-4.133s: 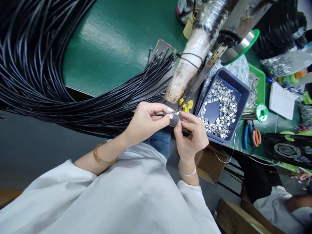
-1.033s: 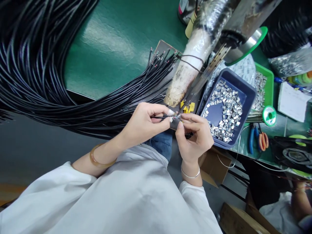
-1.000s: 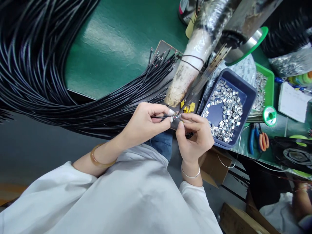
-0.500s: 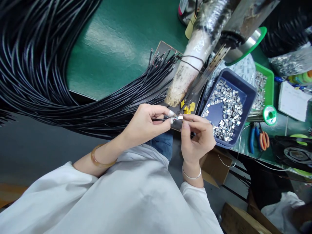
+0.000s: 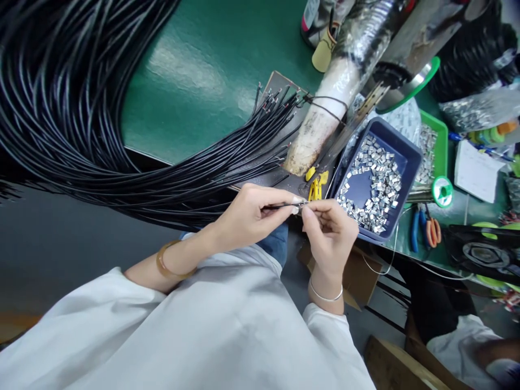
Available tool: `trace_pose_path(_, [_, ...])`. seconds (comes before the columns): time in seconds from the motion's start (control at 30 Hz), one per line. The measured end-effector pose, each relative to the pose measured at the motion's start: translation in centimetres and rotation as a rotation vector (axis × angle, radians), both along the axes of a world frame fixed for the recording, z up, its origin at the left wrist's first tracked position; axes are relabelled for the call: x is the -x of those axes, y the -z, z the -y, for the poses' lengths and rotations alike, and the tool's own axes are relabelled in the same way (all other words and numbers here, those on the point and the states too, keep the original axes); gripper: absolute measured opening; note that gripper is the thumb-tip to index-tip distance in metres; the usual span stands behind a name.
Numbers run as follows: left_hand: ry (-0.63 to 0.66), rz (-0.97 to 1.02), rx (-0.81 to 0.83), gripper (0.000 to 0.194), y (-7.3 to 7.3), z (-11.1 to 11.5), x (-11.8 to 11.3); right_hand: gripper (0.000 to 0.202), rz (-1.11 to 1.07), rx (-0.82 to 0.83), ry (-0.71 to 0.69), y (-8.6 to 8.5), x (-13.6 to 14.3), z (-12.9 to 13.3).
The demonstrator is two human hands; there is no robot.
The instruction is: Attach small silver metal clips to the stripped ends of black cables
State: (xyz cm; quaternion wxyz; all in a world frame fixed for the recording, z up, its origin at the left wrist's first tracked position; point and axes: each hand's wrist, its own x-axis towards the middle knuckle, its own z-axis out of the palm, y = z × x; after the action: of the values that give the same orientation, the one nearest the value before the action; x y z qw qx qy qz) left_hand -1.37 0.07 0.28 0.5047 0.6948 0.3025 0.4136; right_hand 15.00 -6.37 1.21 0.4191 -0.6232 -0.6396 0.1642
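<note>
Between thumb and fingers, my left hand (image 5: 258,212) pinches a black cable (image 5: 278,206) near its end. My right hand (image 5: 331,230) meets it at the cable's tip, thumb and forefinger pressed together; the fingertips hide what they hold. A large bundle of black cables (image 5: 170,184) runs from the left to a dark board, with stripped ends (image 5: 276,100) pointing up. Just beyond my fingers is a yellow tool (image 5: 318,184), below the tip of a wrapped white tube (image 5: 312,127). Right of my right hand is a blue tray (image 5: 410,157) of small metal pieces (image 5: 382,181).
Farther right lie a green tray (image 5: 442,141), a wire spool (image 5: 442,191), blue pliers (image 5: 415,230), orange-handled pliers (image 5: 434,233) and a paper pad (image 5: 477,170). Cardboard boxes (image 5: 400,365) stand below the table. Part of another person (image 5: 463,346) shows at lower right.
Both hands have come together at the cable's end, and the silvery metal piece seen between them earlier is now covered by fingers. The camera view has shifted slightly.
</note>
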Motion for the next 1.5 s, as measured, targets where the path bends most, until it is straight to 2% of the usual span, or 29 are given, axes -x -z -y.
trace_pose_path(0.03, [0.009, 0.016, 0.078, 0.019, 0.0, 0.0, 0.0, 0.010, -0.007, -0.052, 0.033, 0.0, -0.1, 0.0])
trace_pose_path(0.1, [0.005, 0.057, 0.224, 0.018, 0.0, -0.1, -0.1, 0.006, -0.014, -0.258, 0.131, 0.1, -0.3, 0.1])
trace_pose_path(0.17, [-0.021, 0.090, 0.318, 0.016, 0.0, -0.3, -0.3, 0.015, -0.054, -0.459, 0.191, 0.2, -0.4, 0.0])
trace_pose_path(0.23, [-0.044, 0.101, 0.357, 0.013, -0.2, -0.5, -0.5, 0.026, -0.087, -0.524, 0.206, 0.5, -0.5, -0.1])
trace_pose_path(0.37, [-0.057, 0.126, 0.354, 0.010, -0.3, -0.7, -0.8, 0.021, 0.031, -0.423, 0.179, 1.2, -0.3, -0.4])
trace_pose_path(0.47, [-0.084, 0.128, 0.331, 0.009, -0.3, -0.7, -1.0, 0.016, 0.170, -0.422, 0.106, 1.7, 0.0, -0.8])
trace_pose_path(0.57, [-0.105, 0.093, 0.305, 0.009, -0.3, -0.7, -1.2, 0.015, 0.217, -0.436, 0.099, 2.0, 0.2, -1.3])
trace_pose_path(0.8, [-0.137, 0.109, 0.243, 0.009, -0.5, -0.8, -1.7, 0.016, 0.178, -0.435, 0.128, 1.7, 0.3, -1.7])
trace_pose_path(0.97, [-0.144, 0.105, 0.228, 0.010, -0.5, -0.9, -1.4, 0.017, 0.152, -0.421, 0.100, 1.5, 0.5, -1.5])
trace_pose_path(1.27, [-0.154, 0.051, 0.276, 0.008, -0.5, -0.8, -1.7, 0.015, 0.127, -0.403, 0.078, 1.9, 0.1, -1.4])
trace_pose_path(1.4, [-0.100, 0.016, 0.254, 0.008, -0.7, -0.5, -1.5, 0.016, -0.034, -0.370, 0.071, 2.0, -0.2, -0.8])
trace_pose_path(1.5, [-0.044, 0.000, 0.185, 0.008, -1.6, -0.1, -0.5, 0.018, -0.102, -0.306, 0.067, 2.0, -0.7, -0.1])
